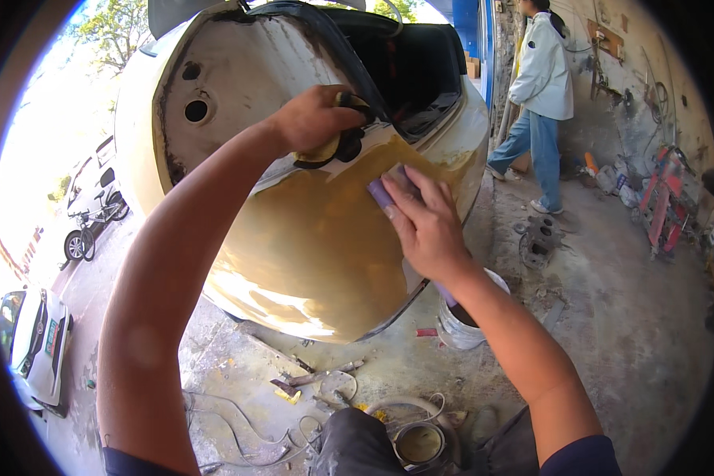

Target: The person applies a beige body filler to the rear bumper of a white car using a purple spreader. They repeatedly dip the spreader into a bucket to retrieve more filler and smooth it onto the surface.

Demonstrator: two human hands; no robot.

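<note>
The concrete floor (611, 317) is grey, scuffed and dusty. On it stands a rounded car (139, 147), its lamp recess (250, 67) a bare, stained metal hollow with ragged dark edges and two round holes. Below the recess curves the panel (309, 230), smooth and convex, coated in matt tan filler with a patchy, cloudy surface and bright sun along its lower edge. Farther right, a person (543, 87) in a pale jacket and blue trousers walks by a rough, stained wall (635, 47). A round, pale-splashed bucket (460, 329) stands beneath the right forearm. The left hand (317, 119) is curled round a black-and-yellow thing (347, 147) of unclear kind, at the panel's upper edge. The right hand (432, 230) has its grip closed over a purple block (379, 192), which lies against the filler at the panel's upper right.
</note>
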